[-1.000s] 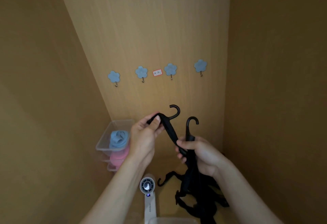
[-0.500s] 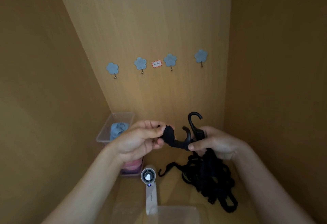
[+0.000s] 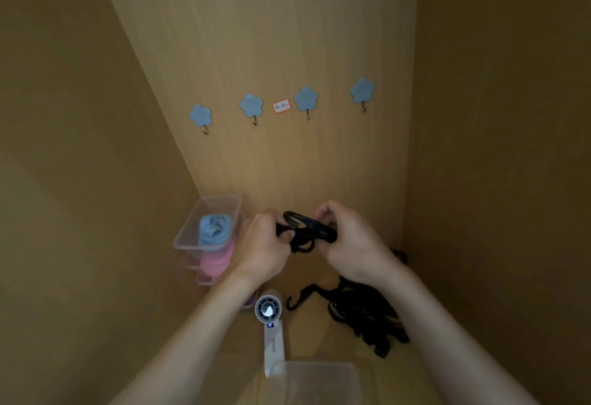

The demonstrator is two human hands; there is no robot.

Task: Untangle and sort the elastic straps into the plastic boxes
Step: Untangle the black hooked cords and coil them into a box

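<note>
Quick change note: a second ago you held the black strap stretched out between your hands with both hooks sticking up and its tail running down into the pile of black straps. Now it is gathered into a short loop-and-knot bundle between your fists, and nothing visibly links it to the pile. Your hands have come closer together and dropped lower. My read is that this strap is untangled and is being coiled for storing, so the next step is a drop into a box. The pile on the cabinet floor is still to do. The stacked plastic boxes stand just left of your left hand, with a blue strap in the top one and pink straps in the ones below. An empty-looking clear box sits nearest you, probably meant for black. Pose: the left hand is back-up with fingers curled round one end of the bundle. The right hand is back-up with fingers and thumb pinching the other end. Both forearms angle in from below, and the bundle is held off the floor near the back wall. A handheld fan lies between your arms.
</note>
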